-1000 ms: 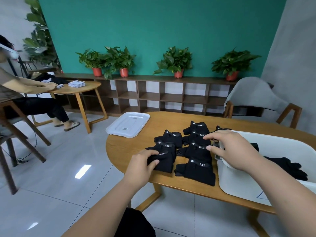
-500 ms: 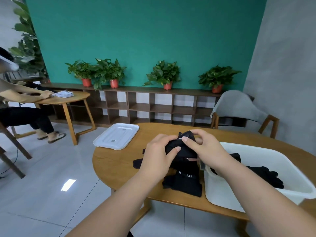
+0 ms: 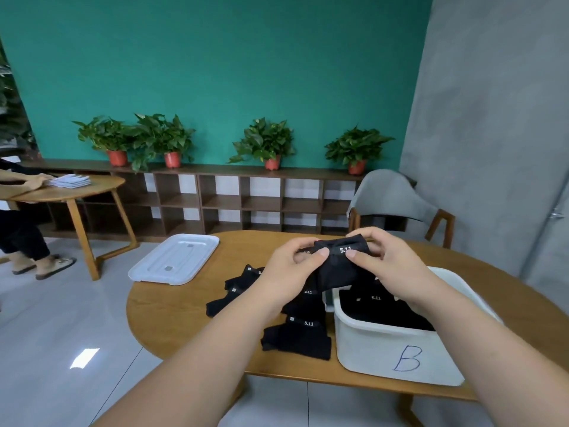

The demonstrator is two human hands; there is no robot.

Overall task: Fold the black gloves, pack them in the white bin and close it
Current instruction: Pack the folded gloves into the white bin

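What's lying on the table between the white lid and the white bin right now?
In the head view, a cluster of folded black gloves lies on the wooden table between the lid and the bin. The rest is bare tabletop.

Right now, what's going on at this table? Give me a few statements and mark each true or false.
1. The left hand and right hand both hold one black glove. True.
2. The white bin is closed. False: its lid lies apart on the table.
3. The bin is marked B. True.
4. The bin is empty. False: packed gloves lie inside.
5. Folded gloves lie on the table beside the bin. True.
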